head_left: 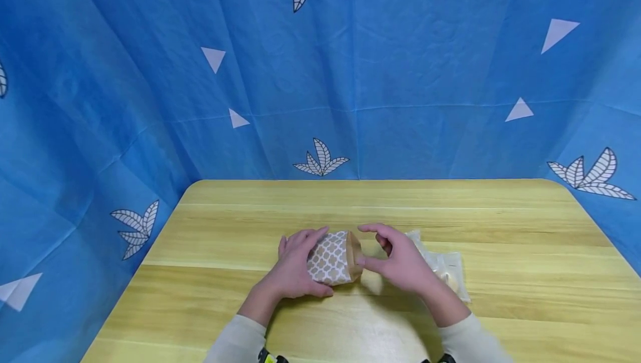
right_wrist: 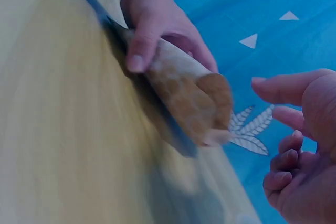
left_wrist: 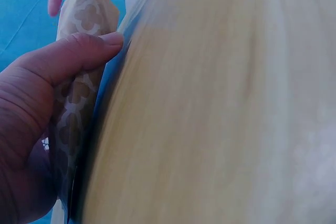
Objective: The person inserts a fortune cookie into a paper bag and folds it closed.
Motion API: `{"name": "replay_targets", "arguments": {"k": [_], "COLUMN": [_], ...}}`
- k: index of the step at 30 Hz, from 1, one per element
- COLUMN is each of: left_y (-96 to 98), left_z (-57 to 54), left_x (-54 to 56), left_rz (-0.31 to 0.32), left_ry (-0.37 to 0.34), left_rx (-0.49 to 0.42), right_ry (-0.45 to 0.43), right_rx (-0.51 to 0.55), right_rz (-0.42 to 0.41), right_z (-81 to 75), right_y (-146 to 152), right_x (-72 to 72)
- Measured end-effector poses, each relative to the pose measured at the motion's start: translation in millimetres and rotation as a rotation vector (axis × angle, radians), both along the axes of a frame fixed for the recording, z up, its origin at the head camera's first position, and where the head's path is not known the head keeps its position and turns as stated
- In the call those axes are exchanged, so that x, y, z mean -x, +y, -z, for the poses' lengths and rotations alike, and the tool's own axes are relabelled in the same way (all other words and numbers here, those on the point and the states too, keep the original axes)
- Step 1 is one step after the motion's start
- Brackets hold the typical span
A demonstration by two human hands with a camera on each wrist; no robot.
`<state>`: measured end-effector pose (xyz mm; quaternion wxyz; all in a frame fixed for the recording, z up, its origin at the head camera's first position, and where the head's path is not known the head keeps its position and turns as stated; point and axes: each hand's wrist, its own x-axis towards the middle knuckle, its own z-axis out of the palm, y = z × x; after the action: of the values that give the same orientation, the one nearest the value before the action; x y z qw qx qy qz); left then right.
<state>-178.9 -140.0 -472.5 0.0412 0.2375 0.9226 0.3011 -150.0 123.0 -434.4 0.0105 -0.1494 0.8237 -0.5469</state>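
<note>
While the patterned bag (head_left: 328,258) is gripped from its nine o'clock side between the thumb and fingers of the left hand (head_left: 296,269), its brown end (head_left: 354,257) is turned toward three o'clock. Just beside that end the right hand (head_left: 400,258) is held with thumb and forefinger wide apart; whether the bag is touched cannot be told. At three o'clock, a clear packet (head_left: 453,267) is partly hidden by the right arm on the table (head_left: 521,240).
</note>
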Motion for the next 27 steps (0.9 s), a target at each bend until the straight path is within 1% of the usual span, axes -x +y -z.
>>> {"name": "replay_targets", "arguments": {"k": [5, 10, 16, 23, 27], "left_y": [0.1, 0.2, -0.2, 0.0, 0.3], "left_z": [-0.9, -1.3, -1.0, -1.5, -1.0], "left_x": [-0.2, -0.5, -0.4, -0.2, -0.2], "left_rz": [-0.002, -0.001, -0.005, -0.004, -0.003], "left_ry": [-0.008, -0.01, -0.005, -0.002, -0.001], "left_rx": [0.0, -0.001, 0.001, -0.004, -0.005], "right_ry": [0.05, 0.085, 0.084, 0.077, 0.067], "right_rx": [-0.066, -0.126, -0.148, -0.232, -0.26], "right_rz": [0.005, 0.001, -0.014, -0.022, -0.026], "right_z": [-7.7, -9.4, -10.3, -9.7, -8.0], "right_y": [21.6, 43.0, 62.4, 80.7, 91.8], "right_x": [1.6, 3.3, 4.5, 6.0, 7.5]}}
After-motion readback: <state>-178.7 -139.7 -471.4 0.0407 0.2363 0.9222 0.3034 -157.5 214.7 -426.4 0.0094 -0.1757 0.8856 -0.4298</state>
